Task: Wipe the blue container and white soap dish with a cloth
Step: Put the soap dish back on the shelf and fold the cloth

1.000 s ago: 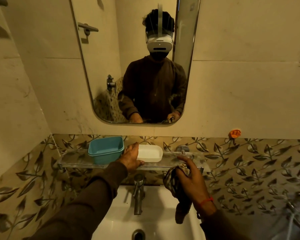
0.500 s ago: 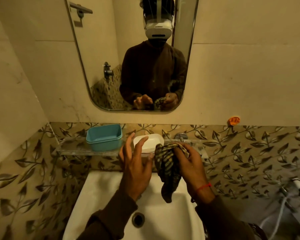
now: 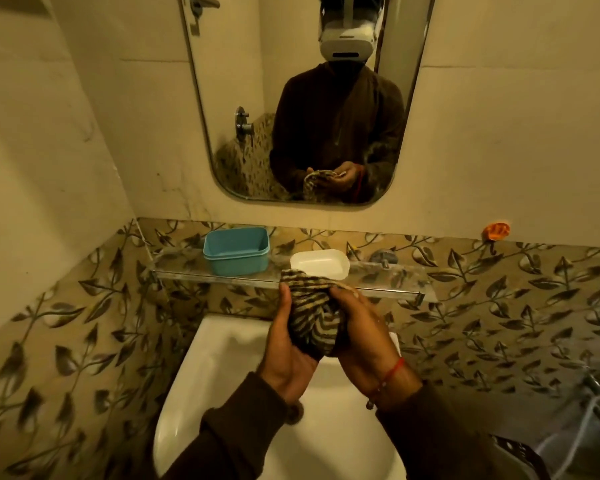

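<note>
Both hands, left hand [image 3: 286,344] and right hand [image 3: 359,336], bunch the soft, floppy cloth [image 3: 310,311] together, best gripped as a wad

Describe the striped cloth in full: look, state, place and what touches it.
The striped dark-and-tan woven cloth is bunched into a soft wad, not spread flat. It is held above the white ceramic basin, in front of the clear glass shelf. The left hand cups its left side and the right hand clasps its right side. Its upper fold rises in front of the white plastic soap dish; whether they touch cannot be told.
</note>
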Available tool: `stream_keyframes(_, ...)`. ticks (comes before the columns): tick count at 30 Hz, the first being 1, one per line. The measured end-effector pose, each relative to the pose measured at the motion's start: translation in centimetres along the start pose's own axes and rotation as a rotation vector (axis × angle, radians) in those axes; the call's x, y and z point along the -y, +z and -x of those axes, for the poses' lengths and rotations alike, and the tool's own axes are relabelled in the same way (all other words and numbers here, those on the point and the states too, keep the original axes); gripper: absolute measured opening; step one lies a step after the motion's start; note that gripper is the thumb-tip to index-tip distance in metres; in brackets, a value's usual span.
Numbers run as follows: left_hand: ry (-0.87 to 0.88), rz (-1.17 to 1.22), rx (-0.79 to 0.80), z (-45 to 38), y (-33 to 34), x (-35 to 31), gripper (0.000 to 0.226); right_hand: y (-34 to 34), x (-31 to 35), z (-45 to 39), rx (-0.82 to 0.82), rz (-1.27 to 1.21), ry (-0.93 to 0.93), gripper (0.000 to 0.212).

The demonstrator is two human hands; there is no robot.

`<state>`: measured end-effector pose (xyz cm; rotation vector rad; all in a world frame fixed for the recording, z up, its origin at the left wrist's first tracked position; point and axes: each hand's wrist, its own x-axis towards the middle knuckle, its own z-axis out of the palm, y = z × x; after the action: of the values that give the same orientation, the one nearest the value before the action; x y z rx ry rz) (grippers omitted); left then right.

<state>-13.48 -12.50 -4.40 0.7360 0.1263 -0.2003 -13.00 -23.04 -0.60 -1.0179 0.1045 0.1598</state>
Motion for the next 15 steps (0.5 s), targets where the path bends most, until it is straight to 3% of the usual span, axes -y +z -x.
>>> stream_keyframes(4, 0.052, 0.081, 0.022, 0.9, -1.5, -0.2, 0.055, -0.4, -1.2, 1.0, 0.140, -0.010, 0.023, 0.024)
stream_keyframes(8, 0.108, 0.011, -0.092, 1.3, -2.1, 0.1, 0.051, -1.1, -1.8, 1.3, 0.089, 0.434, -0.192, 0.014)
stream_keyframes(10, 0.097, 0.020, -0.133, 1.7, -2.0, -0.1, 0.053, -1.6, -2.2, 1.2, 0.032, 0.515, -0.235, 0.020)
stream_keyframes(12, 0.085, 0.017, -0.157, 2.2, -1.8, -0.5, 0.057, -1.9, -2.8, 1.1, 0.012, 0.465, -0.114, 0.024)
stream_keyframes(15, 0.104, -0.129, -0.192, 2.8, -1.4, -0.7, 0.062, -2.1, -4.0, 1.3, 0.048, 0.245, 0.228, 0.028)
